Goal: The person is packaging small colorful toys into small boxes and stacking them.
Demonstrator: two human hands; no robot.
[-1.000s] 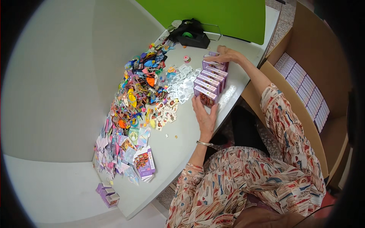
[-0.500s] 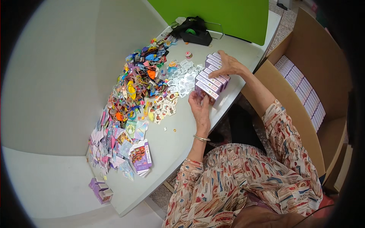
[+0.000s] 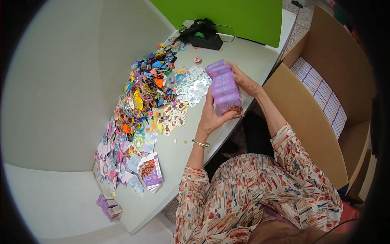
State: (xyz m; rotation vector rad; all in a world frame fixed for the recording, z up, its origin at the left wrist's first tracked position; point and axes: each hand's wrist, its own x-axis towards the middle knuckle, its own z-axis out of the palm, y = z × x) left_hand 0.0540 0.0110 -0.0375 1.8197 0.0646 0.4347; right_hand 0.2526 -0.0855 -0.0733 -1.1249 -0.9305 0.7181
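Between my two hands is a row of small purple boxes (image 3: pixel 226 87), pressed together and tilted so their purple sides face up. My left hand (image 3: pixel 211 116) grips the near end, its thumb across the lowest box. At the far right end my right hand (image 3: pixel 243 79) clasps the row, fingers partly hidden behind it. Left of the boxes lie a heap of small white printed packets (image 3: pixel 193 85) and a scatter of picture cards (image 3: pixel 175 118). A stack of flattened purple cartons (image 3: pixel 150 173) rests nearer the table's left end.
A large pile of colourful trinkets (image 3: pixel 150 81) runs along the grey wall, with shiny foil pieces (image 3: pixel 109 156) below. A black tape dispenser (image 3: pixel 206 40) stands by the green panel (image 3: pixel 243 18). To the right, an open cardboard carton (image 3: pixel 313 122) holds rows of similar boxes (image 3: pixel 319 93).
The row of boxes has been tipped over, so purple sides show instead of the white printed ends. Both hands have shifted their hold along with it.
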